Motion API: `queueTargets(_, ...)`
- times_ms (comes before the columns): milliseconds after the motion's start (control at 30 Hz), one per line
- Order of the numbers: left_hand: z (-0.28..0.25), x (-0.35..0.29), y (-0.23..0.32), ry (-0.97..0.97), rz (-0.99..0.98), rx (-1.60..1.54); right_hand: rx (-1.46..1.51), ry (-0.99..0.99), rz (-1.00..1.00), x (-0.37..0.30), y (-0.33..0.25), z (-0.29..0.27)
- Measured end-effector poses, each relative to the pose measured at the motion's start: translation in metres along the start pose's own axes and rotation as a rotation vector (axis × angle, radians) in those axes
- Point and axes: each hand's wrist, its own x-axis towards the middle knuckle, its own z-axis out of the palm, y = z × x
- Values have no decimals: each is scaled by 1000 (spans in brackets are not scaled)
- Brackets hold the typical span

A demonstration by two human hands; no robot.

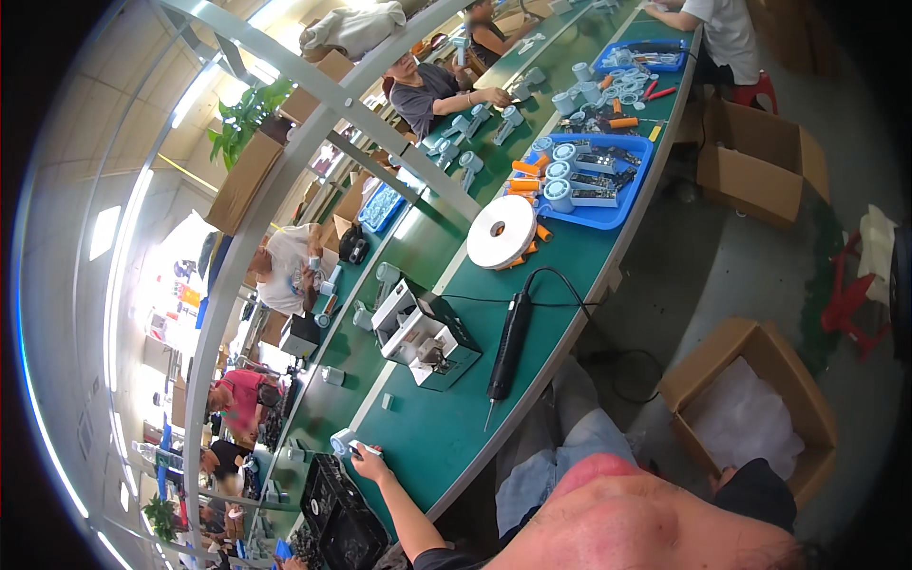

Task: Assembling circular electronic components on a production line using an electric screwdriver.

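Observation:
My left hand reaches from the lower edge to the near end of the long green table. Its fingers close on a small pale blue cylindrical part that rests at the table's far side. A black plastic crate stands just below the hand. A black electric screwdriver lies on the table to the right of the hand, apart from it, its cable looping back. My right hand is out of the picture. My lap in blue jeans shows beside the table edge.
A black and white bench fixture stands mid-table, then a white tape roll and blue trays of parts. Open cardboard boxes sit on the floor at right. Other people work across and along the table.

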Motion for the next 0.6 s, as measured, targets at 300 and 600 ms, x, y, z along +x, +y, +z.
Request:
queueTargets(300,-5,3,-3,-9,16,-15,2,4,-2,-9,-5,-13)
queueTargets(600,-2,-1,1,-14,1,-30,-2,18,-39,-4,-2,-10)
